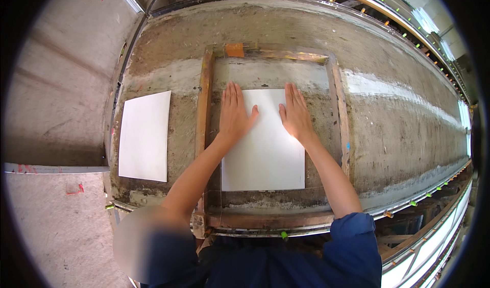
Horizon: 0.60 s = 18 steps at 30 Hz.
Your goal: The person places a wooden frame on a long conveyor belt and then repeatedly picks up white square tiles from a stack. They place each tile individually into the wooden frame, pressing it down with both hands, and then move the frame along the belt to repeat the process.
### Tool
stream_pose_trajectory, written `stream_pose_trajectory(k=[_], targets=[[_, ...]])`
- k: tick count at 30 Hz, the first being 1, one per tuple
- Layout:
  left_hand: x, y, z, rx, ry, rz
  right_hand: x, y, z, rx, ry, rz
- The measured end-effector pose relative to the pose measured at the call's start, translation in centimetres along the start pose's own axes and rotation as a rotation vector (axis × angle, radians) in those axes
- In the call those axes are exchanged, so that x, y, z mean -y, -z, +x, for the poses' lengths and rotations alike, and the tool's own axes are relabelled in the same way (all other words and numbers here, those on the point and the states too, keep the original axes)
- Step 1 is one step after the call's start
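With twelve o'clock pointing away from our body, we have the white, smooth, rectangular sheet (263, 150) lying flat inside the brown, worn, rectangular wooden frame (205, 91) on the long, brown-stained table (403, 150). Whether it is a single sheet or several, we cannot tell. Its long axis runs from twelve to six o'clock, and it lies nearer to the nine o'clock bar than to the three o'clock bar.

Our left hand (235, 112) rests open over its ten o'clock edge, and our right hand (296, 113) rests open over its two o'clock edge. On both, the fingers are straight toward twelve and the thumbs turn inward; nothing is clamped, and how strongly we press does not show. The sheet's middle is toward about half past four from the left hand and toward eight from the right, so neither hand is clearly nearer. Most of its length extends toward six, between our forearms.

A second white, rectangular sheet (144, 136) lies outside the frame at nine o'clock, closer to the left hand.
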<state>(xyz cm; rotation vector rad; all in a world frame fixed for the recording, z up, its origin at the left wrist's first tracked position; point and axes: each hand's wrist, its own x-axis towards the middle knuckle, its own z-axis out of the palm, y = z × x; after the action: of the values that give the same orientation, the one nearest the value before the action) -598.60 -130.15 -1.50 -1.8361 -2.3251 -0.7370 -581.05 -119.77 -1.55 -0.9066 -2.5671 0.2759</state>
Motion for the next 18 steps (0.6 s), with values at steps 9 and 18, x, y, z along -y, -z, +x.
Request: stream_pose_trajectory(k=[9,18], targets=[[-0.1,0.8,-4.0,0.041,0.002,0.055,1.4,1.0,-3.0,0.005,-0.274,0.114],[-4.2,5.4,-12.9,0.225,-0.120,0.035,5.1,3.2,-12.4,0.032,-0.161,-0.050]])
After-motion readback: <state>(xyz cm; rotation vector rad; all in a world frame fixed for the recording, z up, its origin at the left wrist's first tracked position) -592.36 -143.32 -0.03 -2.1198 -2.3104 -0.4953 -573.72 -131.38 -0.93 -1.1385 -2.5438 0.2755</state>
